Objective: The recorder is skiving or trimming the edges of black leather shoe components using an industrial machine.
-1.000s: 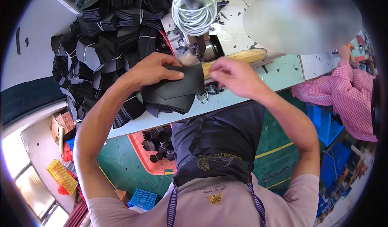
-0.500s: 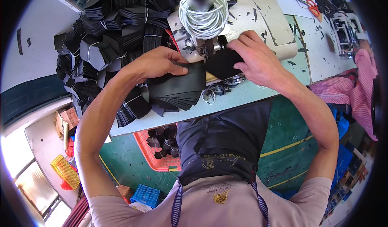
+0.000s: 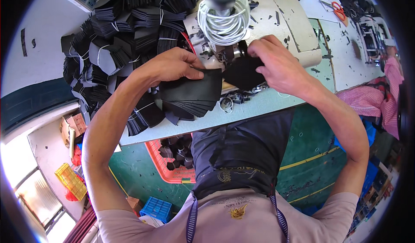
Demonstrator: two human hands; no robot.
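Note:
Under my left hand (image 3: 178, 64) lies a fanned stack of flat black pieces (image 3: 190, 91) at the table's front edge. Its thumb presses on the top piece near the upper edge, with the fingers curled behind. Just right of the stack, my right hand (image 3: 279, 65) grips the right side of a single dark piece (image 3: 243, 73) between thumb and fingers. That piece's far edge meets the working head of a cream-coloured machine (image 3: 298, 31), where the contact is partly hidden. A coil of white cord (image 3: 224, 23) hangs round a dark-topped post on the machine.
Bundles of black pieces (image 3: 108, 57), tied with string, pile up at the left. Dark scraps litter the machine and table (image 3: 181, 131). Orange-handled scissors (image 3: 339, 11) lie at the far right, above a pink checked cloth (image 3: 363, 93). A red basket (image 3: 161, 167) with dark pieces stands below the table.
The whole view has shifted slightly rightward and down. Both hands keep nearly the same hold and place relative to the machine and the stack.

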